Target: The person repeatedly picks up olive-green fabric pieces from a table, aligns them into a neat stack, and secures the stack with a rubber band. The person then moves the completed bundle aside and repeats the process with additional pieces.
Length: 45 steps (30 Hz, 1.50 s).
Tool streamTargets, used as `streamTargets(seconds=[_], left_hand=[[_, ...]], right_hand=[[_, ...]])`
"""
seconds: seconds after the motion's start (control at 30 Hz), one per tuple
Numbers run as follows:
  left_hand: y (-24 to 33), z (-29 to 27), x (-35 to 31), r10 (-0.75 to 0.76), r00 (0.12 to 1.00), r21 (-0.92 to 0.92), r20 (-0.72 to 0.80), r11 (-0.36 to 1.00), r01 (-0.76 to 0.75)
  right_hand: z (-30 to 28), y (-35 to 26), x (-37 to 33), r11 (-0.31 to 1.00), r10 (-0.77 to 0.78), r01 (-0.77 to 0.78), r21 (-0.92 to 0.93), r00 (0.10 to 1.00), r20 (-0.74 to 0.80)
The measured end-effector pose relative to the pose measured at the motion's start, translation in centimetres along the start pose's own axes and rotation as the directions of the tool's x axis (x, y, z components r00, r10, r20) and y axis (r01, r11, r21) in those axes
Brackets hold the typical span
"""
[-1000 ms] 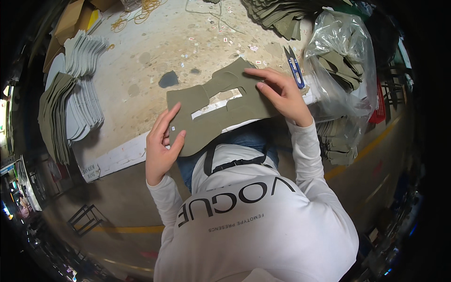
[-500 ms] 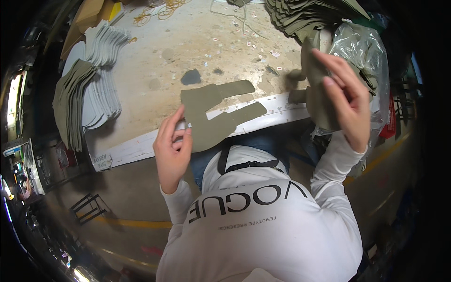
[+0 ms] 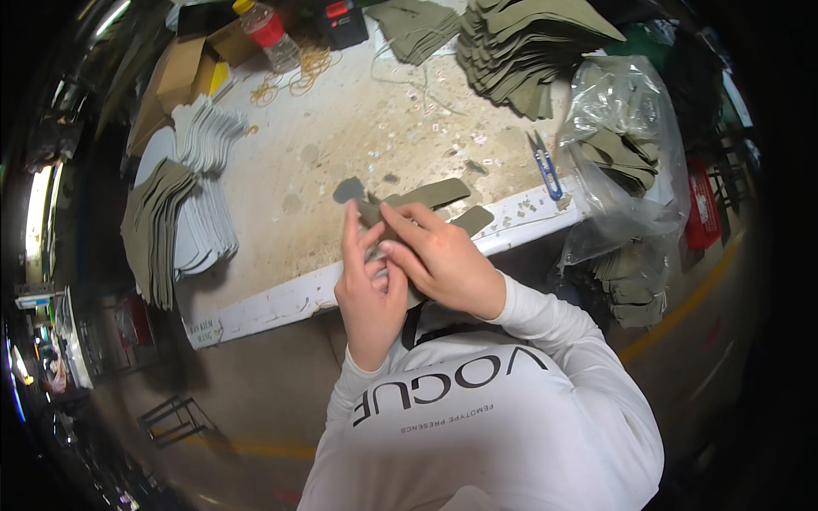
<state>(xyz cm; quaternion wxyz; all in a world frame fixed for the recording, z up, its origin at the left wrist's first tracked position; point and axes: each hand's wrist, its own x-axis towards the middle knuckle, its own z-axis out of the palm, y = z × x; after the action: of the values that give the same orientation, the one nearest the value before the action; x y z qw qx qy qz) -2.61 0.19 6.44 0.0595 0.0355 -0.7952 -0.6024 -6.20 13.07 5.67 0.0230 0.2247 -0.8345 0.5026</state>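
Both my hands are close together over flat olive fabric pieces [image 3: 436, 194] at the table's front edge. My left hand [image 3: 371, 294] has its index finger stretched along the fabric's left edge, with the other fingers loosely bent and apart. From the right, my right hand [image 3: 452, 262] reaches over the fabric, its fingertips and thumb closing on a raised edge beside the left fingers. My hands hide most of the near part of the fabric; two strap-like ends stick out to the right. A dark grey scrap [image 3: 348, 189] lies just beyond the fingertips.
Blue thread snips [image 3: 545, 167] lie right of my hands. Stacks of olive pieces [image 3: 520, 55] and grey-white pieces [image 3: 204, 221] flank the table [image 3: 281, 183]. A clear plastic bag [image 3: 588, 106] hangs at the right edge. A bottle [image 3: 268, 38] and cardboard box [image 3: 181, 72] stand behind.
My right hand has come left to the fabric beside my left hand, no longer holding the olive piece it held up at the right. The view has shifted, showing more of the table's far side.
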Motion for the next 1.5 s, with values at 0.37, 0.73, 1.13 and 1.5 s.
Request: streamTargets(seconds=[0.37,0.73,1.13,1.5], left_hand=[[-4.4,-1.2,1.6,0.044,0.999,-0.335,0.005,0.941,-0.039],[-8.0,-1.0,2.3,0.170,0.976,-0.059,-0.134,0.982,-0.179],[-7.8,-1.0,2.3,0.210,0.971,0.062,-0.116,0.977,-0.204],[-7.1,-1.3,2.0,0.182,0.982,0.028,-0.041,0.983,-0.181]], right_hand=[[-9.6,1.1,4.4,0.940,-0.217,0.305,-0.151,0.879,0.425],[-29.4,0.8,16.1,0.843,-0.328,0.418,-0.338,0.898,0.292],[-36.5,13.3,14.5,0.934,0.142,-0.218,-0.285,0.954,-0.263],[-28.3,4.4,-3.3,0.888,0.003,-0.087,-0.452,0.983,-0.184]])
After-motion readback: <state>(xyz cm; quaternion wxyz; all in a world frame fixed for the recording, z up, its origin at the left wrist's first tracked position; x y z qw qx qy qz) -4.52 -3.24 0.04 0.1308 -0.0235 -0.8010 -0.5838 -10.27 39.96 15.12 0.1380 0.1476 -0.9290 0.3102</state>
